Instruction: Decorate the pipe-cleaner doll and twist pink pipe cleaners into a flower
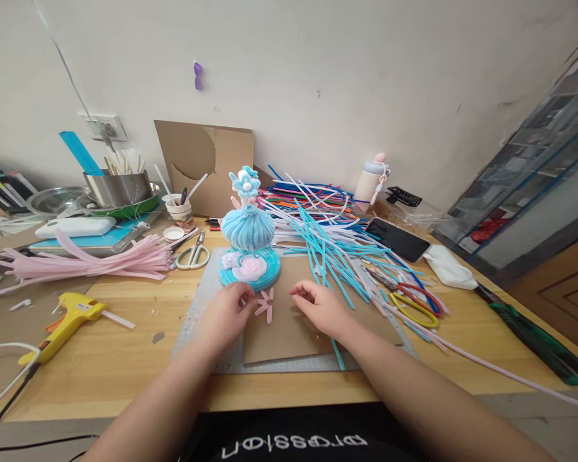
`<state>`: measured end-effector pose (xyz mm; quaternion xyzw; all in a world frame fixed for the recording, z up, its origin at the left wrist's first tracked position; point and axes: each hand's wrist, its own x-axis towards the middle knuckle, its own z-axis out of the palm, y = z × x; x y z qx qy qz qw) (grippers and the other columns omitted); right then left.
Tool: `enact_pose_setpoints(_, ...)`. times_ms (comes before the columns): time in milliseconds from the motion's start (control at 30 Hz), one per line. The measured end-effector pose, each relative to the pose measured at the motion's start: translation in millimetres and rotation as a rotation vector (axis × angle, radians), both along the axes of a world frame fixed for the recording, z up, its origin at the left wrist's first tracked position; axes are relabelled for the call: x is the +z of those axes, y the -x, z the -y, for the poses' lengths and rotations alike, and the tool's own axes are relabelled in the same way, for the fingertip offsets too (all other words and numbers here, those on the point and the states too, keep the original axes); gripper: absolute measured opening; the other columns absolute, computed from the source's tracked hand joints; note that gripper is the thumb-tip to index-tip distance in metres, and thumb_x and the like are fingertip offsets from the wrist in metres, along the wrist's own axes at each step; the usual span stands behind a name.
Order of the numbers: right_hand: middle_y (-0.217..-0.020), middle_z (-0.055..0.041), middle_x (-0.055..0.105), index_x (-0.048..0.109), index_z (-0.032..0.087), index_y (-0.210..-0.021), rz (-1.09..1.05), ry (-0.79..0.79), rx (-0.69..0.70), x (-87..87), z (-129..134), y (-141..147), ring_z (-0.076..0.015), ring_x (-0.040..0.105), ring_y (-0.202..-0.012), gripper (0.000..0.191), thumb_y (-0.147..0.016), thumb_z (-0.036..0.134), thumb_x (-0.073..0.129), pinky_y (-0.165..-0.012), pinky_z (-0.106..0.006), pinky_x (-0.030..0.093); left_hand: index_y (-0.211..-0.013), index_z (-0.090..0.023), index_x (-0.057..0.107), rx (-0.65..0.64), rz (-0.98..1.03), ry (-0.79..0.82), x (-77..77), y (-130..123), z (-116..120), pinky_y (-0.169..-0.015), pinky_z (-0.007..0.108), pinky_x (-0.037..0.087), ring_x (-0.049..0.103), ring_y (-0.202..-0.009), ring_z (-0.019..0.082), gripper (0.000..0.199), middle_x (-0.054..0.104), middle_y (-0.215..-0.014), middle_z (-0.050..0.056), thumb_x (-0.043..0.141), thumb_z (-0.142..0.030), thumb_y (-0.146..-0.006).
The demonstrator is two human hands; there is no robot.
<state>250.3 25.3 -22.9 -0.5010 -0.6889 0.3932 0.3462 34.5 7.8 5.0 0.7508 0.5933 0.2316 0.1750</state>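
A doll-like figure made of blue fuzzy pipe cleaners [248,228], with a flower on top, stands upright on a round blue base [226,276] bearing a pink spiral. In front of the base, several short pink pipe-cleaner pieces [268,307] lie on a cardboard sheet [289,343]. My left hand [228,312] is just left of these pieces, its fingers loosely bent and nothing visible in them. To their right, my right hand [322,307] hovers over the cardboard with fingers curled but apart, holding nothing.
Blue pipe cleaners [334,256] spread behind my right hand. Yellow-handled pliers [414,310] lie at the right, near a dark phone [397,239]. On the left are scissors [193,254], a pink pipe-cleaner bundle [91,260] and a yellow glue gun [67,321] with its cord.
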Motion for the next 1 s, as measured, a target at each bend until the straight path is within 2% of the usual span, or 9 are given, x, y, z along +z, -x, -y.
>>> enact_pose_setpoints(200, -0.072, 0.0004, 0.059, 0.059, 0.018, -0.086, 0.046, -0.050, 0.027, -5.9, -1, 1, -0.0132, 0.054, -0.066, 0.013, -0.083, 0.024, 0.048, -0.062, -0.026, 0.042, -0.076, -0.019, 0.064, -0.081, -0.066, 0.029, -6.6, -5, 2, -0.070, 0.028, 0.040, 0.057, -0.080, 0.018, 0.010, 0.064, -0.085, 0.004, 0.057, -0.024, -0.080)
enact_pose_setpoints(300, -0.077, -0.0009, 0.060, 0.060, 0.018, -0.091, 0.071, -0.089, 0.021, -1.9, -1, -1, -0.0133, 0.055, -0.068, 0.015, -0.084, 0.022, 0.048, -0.063, -0.026, 0.042, -0.073, -0.019, 0.064, -0.203, -0.073, 0.046, -3.8, -4, 2, -0.072, 0.027, 0.040, 0.057, -0.080, 0.017, 0.010, 0.064, -0.082, 0.003, 0.057, -0.018, -0.080)
enact_pose_setpoints(433, -0.092, -0.0029, 0.061, 0.065, 0.020, -0.097, 0.195, -0.230, 0.265, 10.7, 2, -6, -0.0152, 0.055, -0.087, 0.018, -0.083, 0.015, 0.055, -0.077, -0.028, 0.042, -0.075, -0.021, 0.066, -0.431, -0.096, 0.035, 1.6, -3, 1, -0.076, 0.027, 0.040, 0.057, -0.082, 0.016, 0.014, 0.065, -0.082, 0.002, 0.055, -0.015, -0.081)
enact_pose_setpoints(533, -0.093, -0.0028, 0.061, 0.067, 0.021, -0.094, 0.291, -0.271, 0.440, 16.0, 5, -7, -0.0170, 0.054, -0.094, 0.014, -0.081, 0.018, 0.063, -0.085, -0.030, 0.040, -0.079, -0.022, 0.067, -0.442, -0.091, 0.005, 4.8, -4, 1, -0.079, 0.028, 0.041, 0.057, -0.085, 0.017, 0.014, 0.065, -0.085, 0.002, 0.054, -0.017, -0.082)
enact_pose_setpoints(667, -0.091, -0.0026, 0.060, 0.067, 0.020, -0.086, 0.336, -0.263, 0.453, 12.8, 8, -4, -0.0163, 0.054, -0.091, 0.006, -0.082, 0.020, 0.062, -0.081, -0.029, 0.041, -0.092, -0.021, 0.064, -0.223, 0.001, -0.080, 7.4, 18, 8, -0.081, 0.030, 0.043, 0.057, -0.089, 0.018, 0.018, 0.064, -0.095, 0.005, 0.048, -0.023, -0.085)
enact_pose_setpoints(767, -0.085, -0.0021, 0.060, 0.064, 0.018, -0.079, 0.354, -0.268, 0.430, 9.4, 9, 0, -0.0158, 0.054, -0.086, 0.005, -0.083, 0.017, 0.061, -0.076, -0.028, 0.040, -0.092, -0.020, 0.060, 0.208, -0.050, -0.196, 9.4, 66, 19, -0.077, 0.031, 0.044, 0.057, -0.082, 0.019, 0.019, 0.063, -0.092, 0.005, 0.048, -0.032, -0.085)
enact_pose_setpoints(867, -0.083, -0.0016, 0.061, 0.062, 0.018, -0.077, 0.359, -0.281, 0.415, 8.7, 11, 3, -0.0150, 0.054, -0.083, 0.006, -0.082, 0.015, 0.061, -0.073, -0.027, 0.040, -0.095, -0.022, 0.056, 0.588, -0.310, -0.302, 13.3, 128, 36, -0.082, 0.032, 0.043, 0.055, -0.088, 0.020, 0.023, 0.059, -0.092, 0.004, 0.042, -0.038, -0.085)
enact_pose_setpoints(933, -0.083, -0.0011, 0.061, 0.061, 0.018, -0.076, 0.351, -0.279, 0.413, 9.1, 12, 5, -0.0145, 0.055, -0.082, 0.007, -0.083, 0.015, 0.060, -0.071, -0.026, 0.039, -0.097, -0.020, 0.054, 0.715, -0.538, -0.248, 16.5, 165, 47, -0.089, 0.036, 0.039, 0.052, -0.098, 0.023, 0.030, 0.057, -0.093, 0.006, 0.035, -0.041, -0.086)
enact_pose_setpoints(1000, -0.082, -0.0007, 0.061, 0.060, 0.018, -0.075, 0.344, -0.267, 0.408, 9.7, 13, 6, -0.0143, 0.055, -0.081, 0.008, -0.082, 0.015, 0.061, -0.070, -0.025, 0.039, -0.106, -0.017, 0.051, 0.823, -0.697, -0.020, 18.9, 192, 57, -0.086, 0.037, 0.040, 0.050, -0.101, 0.028, 0.044, 0.056, -0.099, 0.011, 0.035, -0.051, -0.082)
